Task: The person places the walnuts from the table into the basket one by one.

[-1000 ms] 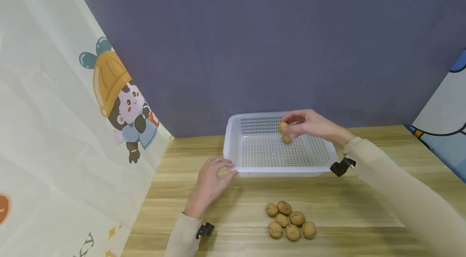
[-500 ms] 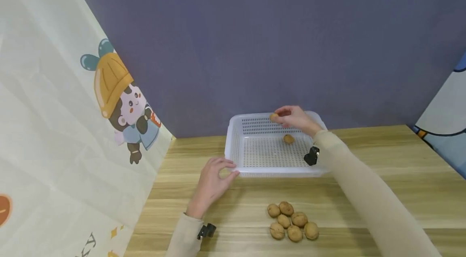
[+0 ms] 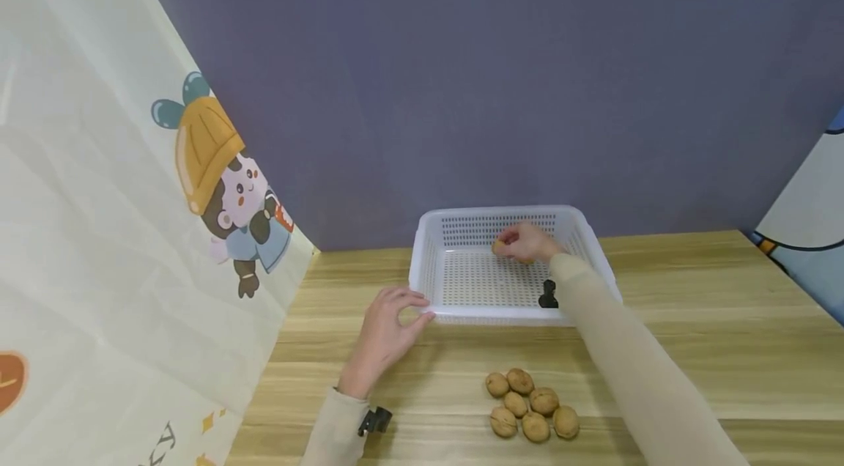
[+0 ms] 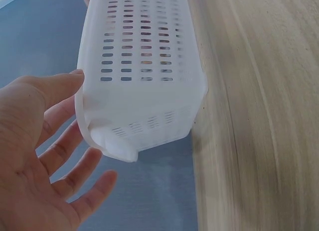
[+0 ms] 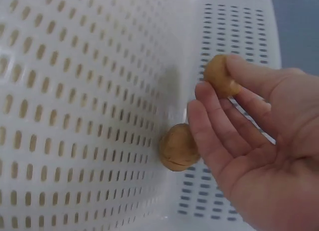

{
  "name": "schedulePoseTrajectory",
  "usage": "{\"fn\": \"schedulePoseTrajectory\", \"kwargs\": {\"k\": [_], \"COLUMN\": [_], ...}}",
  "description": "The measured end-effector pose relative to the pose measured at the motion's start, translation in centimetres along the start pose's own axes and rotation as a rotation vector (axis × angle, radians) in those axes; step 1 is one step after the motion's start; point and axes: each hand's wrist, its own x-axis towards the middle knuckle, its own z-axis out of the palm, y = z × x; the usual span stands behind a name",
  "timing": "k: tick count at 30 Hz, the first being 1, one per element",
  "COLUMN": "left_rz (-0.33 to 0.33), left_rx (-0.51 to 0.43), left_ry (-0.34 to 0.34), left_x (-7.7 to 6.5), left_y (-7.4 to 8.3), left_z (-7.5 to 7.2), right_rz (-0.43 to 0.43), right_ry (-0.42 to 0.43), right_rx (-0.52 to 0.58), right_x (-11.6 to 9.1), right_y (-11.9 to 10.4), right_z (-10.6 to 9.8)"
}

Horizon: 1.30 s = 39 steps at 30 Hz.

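A white plastic basket [image 3: 488, 311] with slotted walls stands on the table against the backdrop. At its near left corner, my left hand [image 3: 385, 338] pinches the rim; in the left wrist view the thumb lies on the outer wall's edge [image 4: 81, 99] and the other fingers reach behind it. Inside the basket, my right hand [image 3: 532, 242] holds a walnut [image 5: 218, 77] between thumb and fingertips. Another walnut [image 5: 178, 150] rests on the perforated floor just beside those fingers; in the head view the right hand mostly covers it.
Several walnuts [image 3: 535, 426] lie in a loose cluster on the wooden table [image 3: 395, 407], in front of the basket. A dark backdrop [image 3: 461, 85] rises behind it. A white printed sheet [image 3: 99, 231] borders the left side.
My right hand, carrying its walnut, has moved left across the basket, then lowered into it. The left hand keeps its place at the corner.
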Motion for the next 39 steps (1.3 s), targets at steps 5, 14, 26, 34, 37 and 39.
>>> {"fn": "schedulePoseTrajectory", "kwargs": {"k": [5, 14, 26, 34, 37, 39], "left_rz": [-0.015, -0.002, -0.007, -0.001, -0.003, -0.005], "left_rx": [-0.012, -0.012, 0.006, -0.003, -0.006, -0.01], "left_ry": [-0.017, -0.002, -0.013, 0.005, 0.008, 0.008], "left_x": [-0.2, -0.3, -0.1, -0.2, -0.1, -0.1], "left_y": [0.2, 0.2, -0.1, -0.2, -0.2, -0.1], "left_z": [0.1, 0.5, 0.1, -0.1, -0.1, -0.1], "right_rz": [0.007, 0.065, -0.044, -0.227, -0.283, -0.299], "right_ry": [-0.045, -0.107, -0.148, -0.092, -0.041, -0.028], "right_rx": [-0.042, -0.102, -0.086, -0.049, -0.046, -0.021], "right_x": [-0.2, -0.3, -2.0, -5.9, -7.8, -9.2], "right_y": [0.5, 0.0, -3.5, -7.1, -7.7, -7.8], "right_z": [0.8, 1.2, -2.5, -4.0, -3.7, -3.2]}}
